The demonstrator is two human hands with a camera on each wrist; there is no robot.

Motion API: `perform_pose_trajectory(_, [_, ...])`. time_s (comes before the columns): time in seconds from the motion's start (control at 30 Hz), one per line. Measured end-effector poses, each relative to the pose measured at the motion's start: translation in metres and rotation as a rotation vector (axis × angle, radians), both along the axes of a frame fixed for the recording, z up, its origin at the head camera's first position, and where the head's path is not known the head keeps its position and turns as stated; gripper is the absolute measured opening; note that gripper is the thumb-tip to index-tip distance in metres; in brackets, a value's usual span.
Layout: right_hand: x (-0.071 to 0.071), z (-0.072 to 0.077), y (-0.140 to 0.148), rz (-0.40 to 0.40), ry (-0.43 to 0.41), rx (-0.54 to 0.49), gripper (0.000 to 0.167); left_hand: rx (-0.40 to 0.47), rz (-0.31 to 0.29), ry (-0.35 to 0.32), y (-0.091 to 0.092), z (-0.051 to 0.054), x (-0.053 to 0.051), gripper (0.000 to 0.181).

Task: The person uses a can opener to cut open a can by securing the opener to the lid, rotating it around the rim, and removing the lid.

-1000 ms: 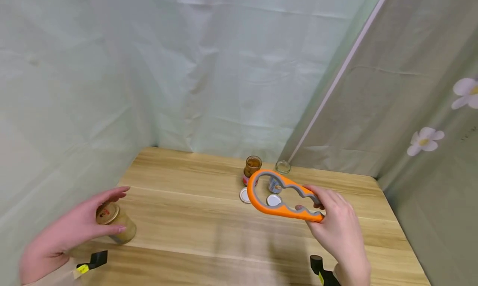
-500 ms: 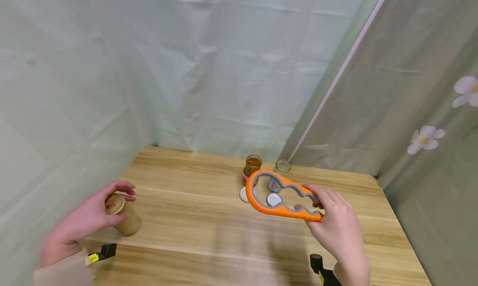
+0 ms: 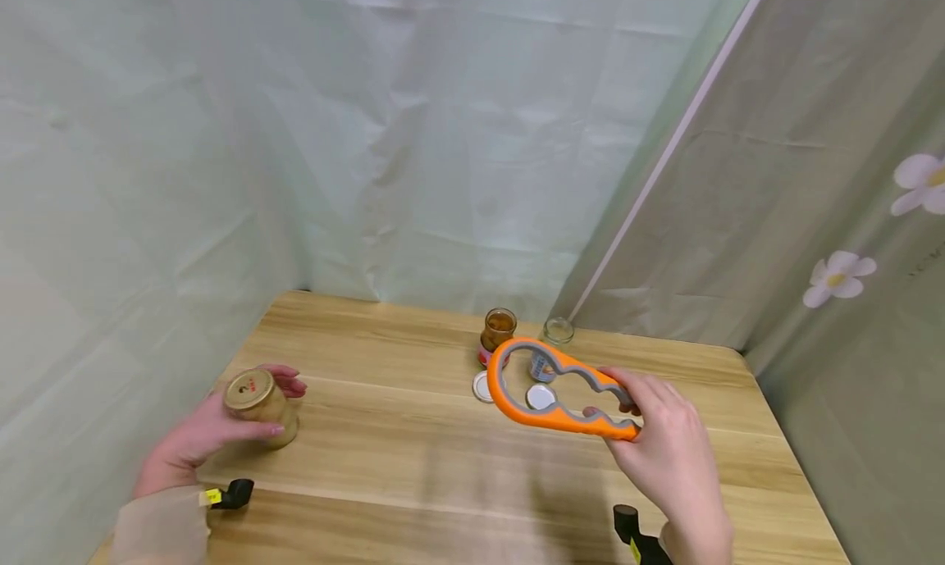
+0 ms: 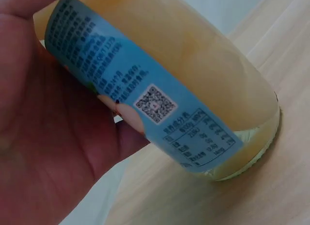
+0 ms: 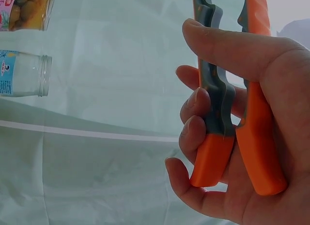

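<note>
clearly, the jar (image 3: pixel 277 416) was in the grip of the left hand (image 3: pixel 216 430), over the left part of the wooden desk (image 3: pixel 384 442). the fingers lay along its far side and the thumb along its near side, spread just wide enough to fit the body, with the gold lid (image 3: pixel 249 389) facing up and left uncovered. its long axis ran from that lid down to the glass base (image 4: pixel 252 159); whether the base touched the desk could not be told. a blue label (image 4: pixel 140 89) wrapped the side.

the right hand (image 3: pixel 668 438) held the orange opener (image 3: pixel 557 418) by its handles, the fingers curled round one of them and the two handles slightly apart. the opener's long axis lay mostly crosswise, its rounded loop pointing left, so the jar was off beyond the loop end, well apart from it. the left hand alone was near the jar; the whole opener stretched between the jar's side and the right hand.

behind the loop stood a brown-filled jar (image 3: pixel 499 329) and a clear jar (image 3: pixel 559 332), both without lids, with two white lids (image 3: pixel 541 397) lying near them.
</note>
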State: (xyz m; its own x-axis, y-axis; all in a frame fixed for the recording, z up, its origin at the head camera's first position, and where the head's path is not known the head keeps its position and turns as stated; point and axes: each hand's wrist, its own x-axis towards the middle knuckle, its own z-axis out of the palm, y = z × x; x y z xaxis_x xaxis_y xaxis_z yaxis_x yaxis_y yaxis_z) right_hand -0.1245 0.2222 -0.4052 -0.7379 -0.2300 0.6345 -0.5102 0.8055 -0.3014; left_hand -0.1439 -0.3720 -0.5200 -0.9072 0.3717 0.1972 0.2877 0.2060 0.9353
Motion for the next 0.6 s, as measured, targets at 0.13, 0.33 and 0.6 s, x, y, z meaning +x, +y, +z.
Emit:
perform_pose_trajectory(0.13, [0.001,-0.002,0.0,0.006,-0.006,0.01,0.053,-0.011,-0.02,0.004,-0.003,-0.011,0.001,0.076])
perform_pose_trajectory(0.33, [0.003,-0.007,0.001,-0.002,-0.02,0.01,0.058,-0.046,-0.005,-0.061,-0.001,-0.019,0.005,0.061])
perform_pose_trajectory(0.6, [-0.003,-0.007,-0.001,-0.027,-0.033,0.005,0.074,-0.14,0.102,-0.088,0.03,-0.023,-0.016,0.044])
